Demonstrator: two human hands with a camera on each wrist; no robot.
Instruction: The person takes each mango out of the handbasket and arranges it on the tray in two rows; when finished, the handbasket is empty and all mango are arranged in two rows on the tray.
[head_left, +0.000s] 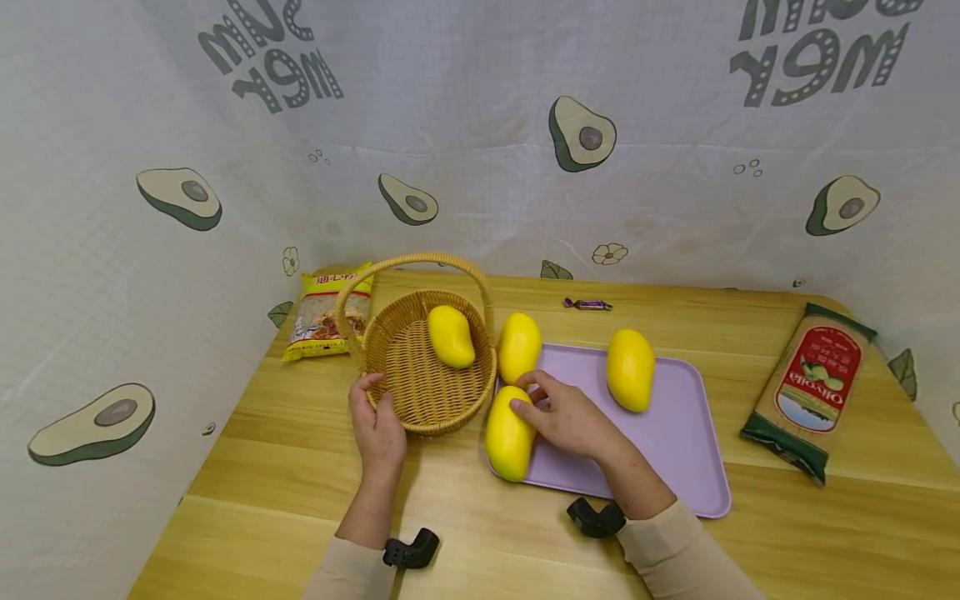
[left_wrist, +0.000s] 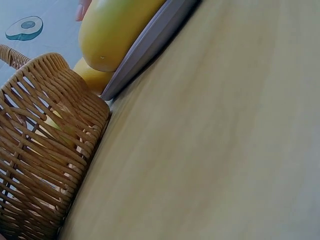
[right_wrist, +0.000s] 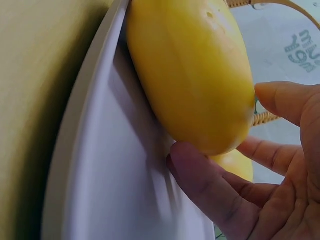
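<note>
My left hand (head_left: 380, 429) holds the front left rim of a round wicker basket (head_left: 405, 425); in the left wrist view, that basket's woven side (left_wrist: 47, 150) fills the left. One yellow mango (head_left: 452, 337) lies inside. With thumb and fingers, my right hand (head_left: 566, 414) holds the upper end of another mango (head_left: 510, 437) at the left edge of a lilac tray (head_left: 675, 467). The right wrist view shows the fingers (right_wrist: 205, 185) around that mango's end (right_wrist: 195, 75). Behind it sits a further mango (head_left: 520, 346), and one more mango (head_left: 631, 371) lies on the tray's far side.
A yellow food packet (head_left: 330, 312) lies behind the basket on the left. Toward the back is a small purple wrapped candy (head_left: 588, 305). A red, green-ended pack (head_left: 813, 383) lies right of the tray. An avocado-print sheet (head_left: 480, 167) hangs behind the wooden table (head_left: 262, 483).
</note>
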